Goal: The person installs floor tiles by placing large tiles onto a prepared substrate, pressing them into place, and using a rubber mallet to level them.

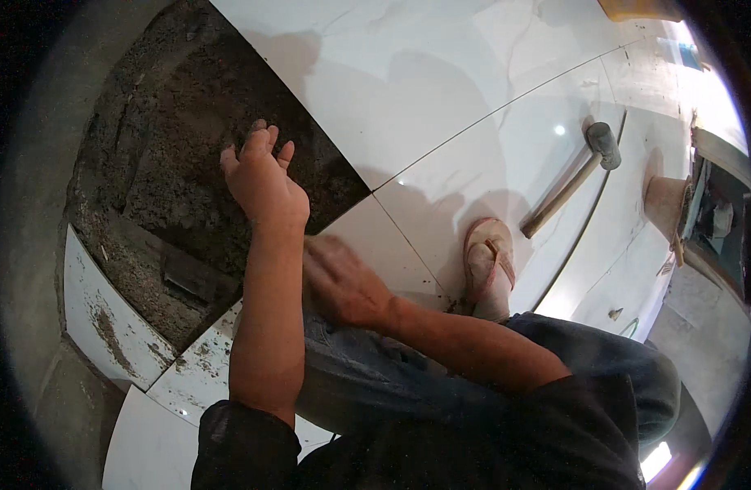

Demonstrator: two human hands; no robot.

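Note:
My left hand [265, 180] reaches over a bed of dark, damp mortar [171, 155], its fingers apart and slightly curled, with nothing visible in them. Whether the fingertips touch the mortar cannot be made out. Close to the bed's right-hand corner, my right hand [339, 282] is smeared by motion above the edge of a white tile [392, 245], beside my bent leg. Its fingers are too blurred to show a grip. A dark, flat, rectangular piece [192, 278] lies on the mortar left of my left forearm.
Glossy white floor tiles [416, 90] border the mortar. A rubber mallet [604, 145] with a wooden handle lies at the right, past my sandalled foot [488, 257]. Further right stands a bucket [668, 204]. Mortar crumbs spot the tile [106, 327] at lower left, near a grey wall [45, 180].

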